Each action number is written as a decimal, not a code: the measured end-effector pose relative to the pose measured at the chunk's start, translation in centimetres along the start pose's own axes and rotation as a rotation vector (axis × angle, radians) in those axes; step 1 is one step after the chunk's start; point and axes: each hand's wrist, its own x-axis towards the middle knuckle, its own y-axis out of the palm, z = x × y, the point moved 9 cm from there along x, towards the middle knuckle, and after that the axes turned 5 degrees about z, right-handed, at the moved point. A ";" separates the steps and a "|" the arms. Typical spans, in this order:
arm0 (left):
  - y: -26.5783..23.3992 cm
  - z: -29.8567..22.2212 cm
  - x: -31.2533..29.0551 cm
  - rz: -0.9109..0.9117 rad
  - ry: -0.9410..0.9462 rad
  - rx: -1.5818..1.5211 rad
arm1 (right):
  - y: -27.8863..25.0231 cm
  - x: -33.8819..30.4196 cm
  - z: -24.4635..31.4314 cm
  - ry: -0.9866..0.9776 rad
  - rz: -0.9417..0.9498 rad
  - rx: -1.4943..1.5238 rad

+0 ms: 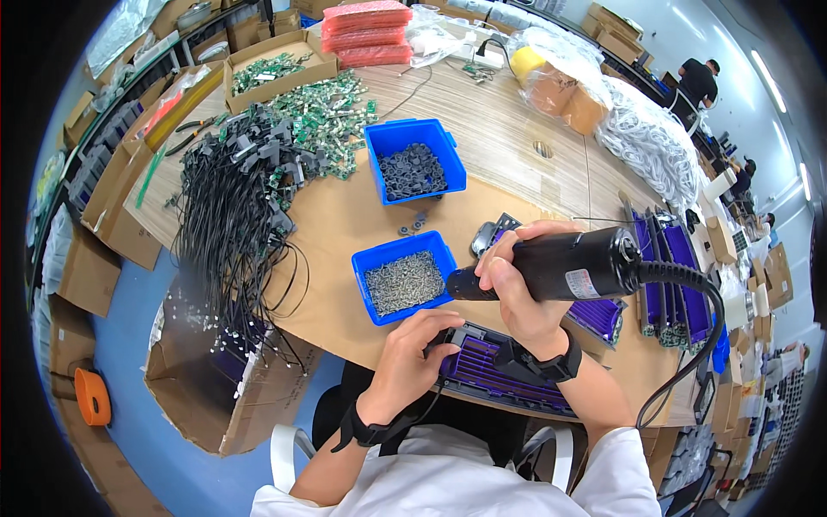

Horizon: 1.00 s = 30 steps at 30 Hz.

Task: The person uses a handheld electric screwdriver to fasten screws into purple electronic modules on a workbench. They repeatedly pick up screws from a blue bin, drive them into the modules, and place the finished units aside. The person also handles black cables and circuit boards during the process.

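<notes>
My right hand (521, 302) is wrapped round a black corded electric screwdriver (577, 265), held level with its tip end to the left. Below it, at the table's near edge, lies a black frame with purple ribs (495, 362). My left hand (409, 362) grips the frame's left end between thumb and bent fingers; what else they may hold is hidden. Just beyond stands a blue bin of small metal screws (405, 283). Farther off is a blue bin of dark grey rings (413, 172), with a few loose grey pieces (412, 226) between the bins.
Black cables with connectors (237, 207) heap at the left, beside green circuit boards (332, 108). More purple panels (672, 276) stand at the right. White coiled cables (650, 138) and pink packs (366, 33) lie farther back. A cardboard box (233, 414) stands on the floor; people work at the right.
</notes>
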 end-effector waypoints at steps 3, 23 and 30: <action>-0.1 0.0 -0.1 -0.009 0.011 -0.008 | 0.3 -0.1 -0.1 0.009 -0.003 -0.005; -0.3 0.4 -0.7 -0.073 0.034 -0.006 | 0.9 0.9 3.3 -0.041 -0.030 -0.072; 0.0 0.5 -0.4 -0.043 0.049 -0.045 | 0.6 0.9 3.0 -0.048 -0.018 0.103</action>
